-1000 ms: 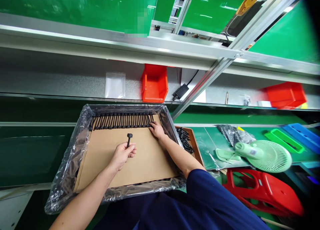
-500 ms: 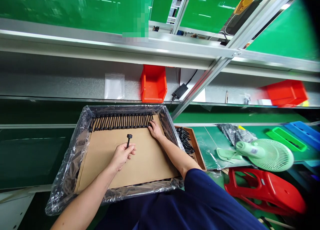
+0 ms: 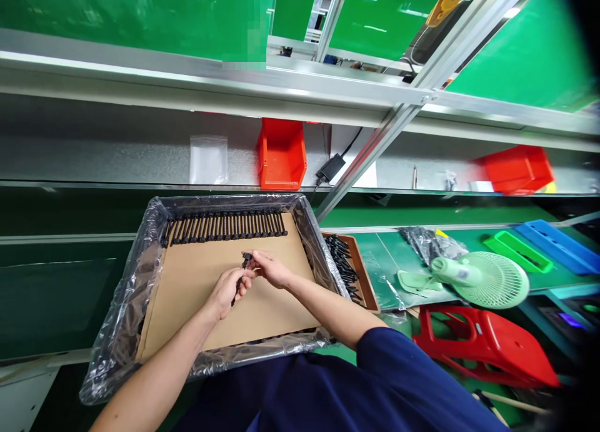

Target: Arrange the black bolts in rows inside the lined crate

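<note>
My left hand (image 3: 229,291) is closed round a black bolt-like part (image 3: 246,257), a thin dark rod with a wide head, tilted above the cardboard sheet (image 3: 187,301). The thumb and fingers of my right hand (image 3: 272,271) are pinched on this part just below its head, close to my left fingertips. A row of similar black parts (image 3: 225,227) lies side by side along the far edge of the cardboard. The cardboard sits inside a deep tray lined with clear plastic (image 3: 119,307).
Right of the tray, a brown box (image 3: 368,282) holds more black parts. A green fan (image 3: 492,279), a red stool (image 3: 497,344) and green and blue trays (image 3: 557,244) are further right. On the shelf stand red bins (image 3: 281,160) and a plastic bag (image 3: 209,160). A metal post slants up behind.
My right hand has left the end of the row and come back to my left hand, onto the held part. The whole view has shifted slightly.
</note>
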